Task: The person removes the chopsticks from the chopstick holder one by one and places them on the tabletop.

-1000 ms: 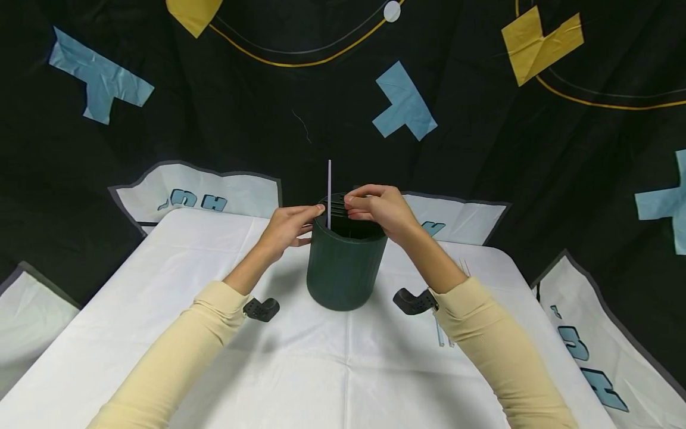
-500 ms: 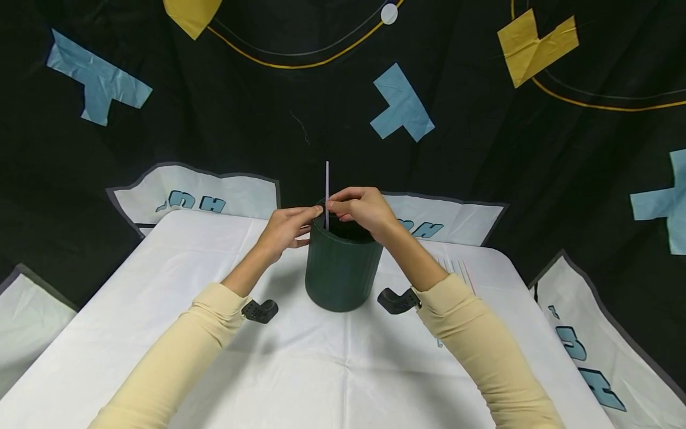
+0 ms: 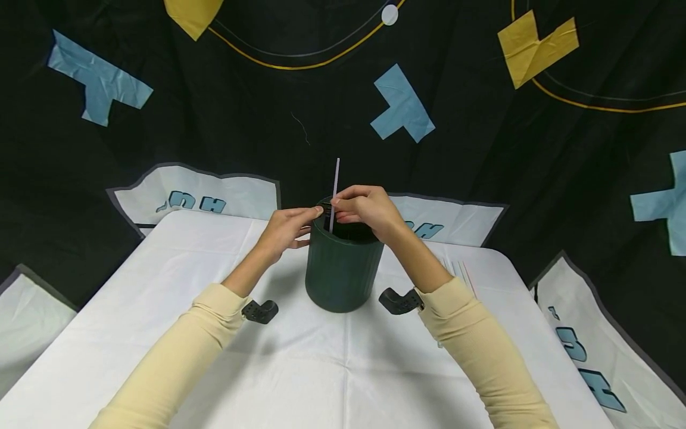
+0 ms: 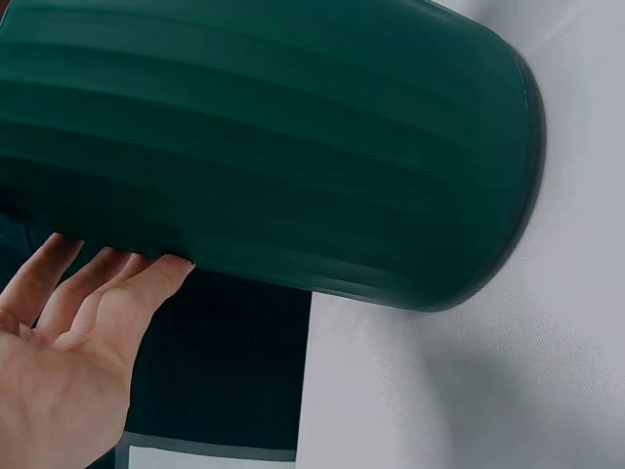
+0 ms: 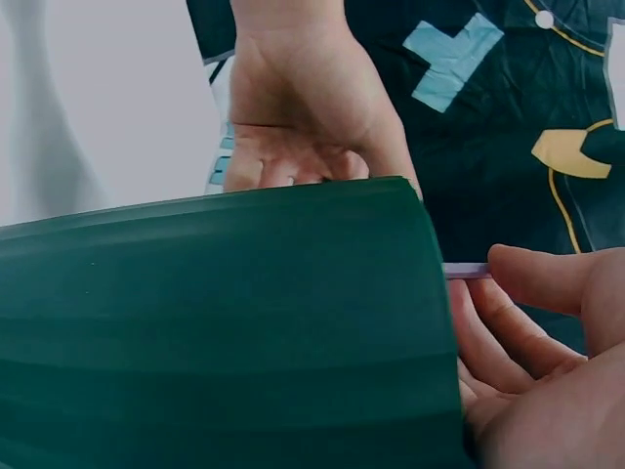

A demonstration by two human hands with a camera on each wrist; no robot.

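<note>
A dark green round bin [image 3: 345, 274] stands upright on the white table. My left hand [image 3: 289, 229] holds it at its left rim, thumb on the edge and fingers against the outer wall. In the left wrist view, those fingers [image 4: 146, 283] touch the ribbed side. A thin lilac stick [image 3: 336, 176] rises out of the bin, leaning slightly right at the top. My right hand [image 3: 370, 208] pinches it between thumb and fingers just over the opening; its lower end is hidden inside. Dark slots [image 3: 327, 208] show at the inner left of the rim.
Several thin coloured sticks [image 3: 465, 277] lie on the white tablecloth [image 3: 300, 369] to the right, partly hidden by the right forearm. A black backdrop [image 3: 241, 119] with blue and yellow patches hangs behind the table.
My right hand has moved left from the back of the rim and taken hold of the lilac stick. The stick's top has tipped to the right. The left hand stays at the rim.
</note>
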